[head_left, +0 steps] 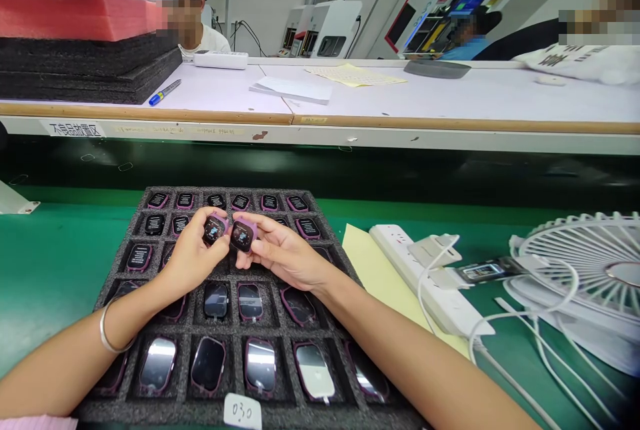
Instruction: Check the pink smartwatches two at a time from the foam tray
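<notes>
A black foam tray (190, 333) with a grid of pockets lies on the green mat, filled with several purple-cased watch bodies. My left hand (193, 257) is closed around one purple watch body (214, 228), held above the tray's middle. My right hand (283, 253) grips a second purple watch body (243, 235) right beside the first, their screens facing up and nearly touching. A silver bangle sits on my left wrist. My forearms cover some pockets in the tray's lower rows.
A white power strip (425, 277) with cables, a yellow sheet (380, 277) and a white fan (590, 270) lie to the right. A white label (242, 410) sits at the tray's front. Across a raised bench (320, 100) with papers and foam stacks (85, 43), other people sit.
</notes>
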The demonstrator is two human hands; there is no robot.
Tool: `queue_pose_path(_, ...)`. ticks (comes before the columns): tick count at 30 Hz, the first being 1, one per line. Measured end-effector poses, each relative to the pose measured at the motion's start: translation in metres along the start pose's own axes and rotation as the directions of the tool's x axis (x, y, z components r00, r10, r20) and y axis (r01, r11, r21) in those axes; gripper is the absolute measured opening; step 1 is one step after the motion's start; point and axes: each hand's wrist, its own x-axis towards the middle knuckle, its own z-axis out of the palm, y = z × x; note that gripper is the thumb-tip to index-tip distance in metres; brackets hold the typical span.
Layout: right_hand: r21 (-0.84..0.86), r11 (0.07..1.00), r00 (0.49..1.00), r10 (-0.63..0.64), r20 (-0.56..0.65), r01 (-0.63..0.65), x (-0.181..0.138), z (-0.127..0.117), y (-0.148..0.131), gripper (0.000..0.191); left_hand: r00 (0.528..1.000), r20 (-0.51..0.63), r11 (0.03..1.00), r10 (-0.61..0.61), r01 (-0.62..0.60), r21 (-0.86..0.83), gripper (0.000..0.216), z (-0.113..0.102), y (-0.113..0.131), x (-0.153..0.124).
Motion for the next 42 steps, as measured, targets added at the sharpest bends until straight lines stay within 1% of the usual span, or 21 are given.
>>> queue_pose_path(3, -0.013, 1.0, 1.0, -0.002, -0.002, 0.002, 0.0, 0.0004, 0.0, 0.058, 1.0, 0.014, 1.0, -0.008, 0.008, -0.005, 0.03, -0.0002, -0.0001, -0.0005)
queue_pose_path(8, -0.015, 1.0, 1.0, -0.004, -0.005, 0.004, -0.0005, 0.0002, 0.0002, 0.058, 1.0, -0.005, 1.0, -0.017, 0.017, -0.025, 0.033, 0.0002, -0.0002, -0.001)
queue_pose_path(13, -0.002, 1.0, 1.0, 0.003, -0.005, -0.003, -0.0012, 0.0005, -0.0001, 0.057, 1.0, 0.012, 0.999, -0.026, 0.027, -0.018, 0.031, 0.0001, 0.0007, -0.0004)
queue_pose_path(23, 0.005, 1.0, 1.0, 0.011, -0.023, -0.011, -0.0016, 0.0023, -0.0013, 0.058, 0.999, 0.012, 0.997, -0.039, 0.04, -0.059, 0.031, 0.0, 0.002, 0.0002)
queue_pose_path(31, 0.024, 1.0, 1.0, -0.002, -0.001, 0.002, -0.0013, 0.0025, -0.0019, 0.054, 0.999, 0.011, 0.997, -0.043, 0.044, -0.057, 0.034, 0.0003, 0.0032, 0.0002)
queue_pose_path(38, -0.003, 1.0, 1.0, 0.002, -0.021, -0.002, -0.0023, 0.0013, -0.0003, 0.053, 0.999, 0.032, 0.998, -0.035, 0.036, -0.042, 0.03, -0.0007, 0.004, -0.0003)
queue_pose_path(42, -0.013, 1.0, 1.0, 0.005, -0.012, -0.005, -0.0019, 0.0016, -0.0007, 0.056, 0.999, 0.02, 0.998, -0.041, 0.042, -0.056, 0.033, -0.0006, 0.0027, 0.0003)
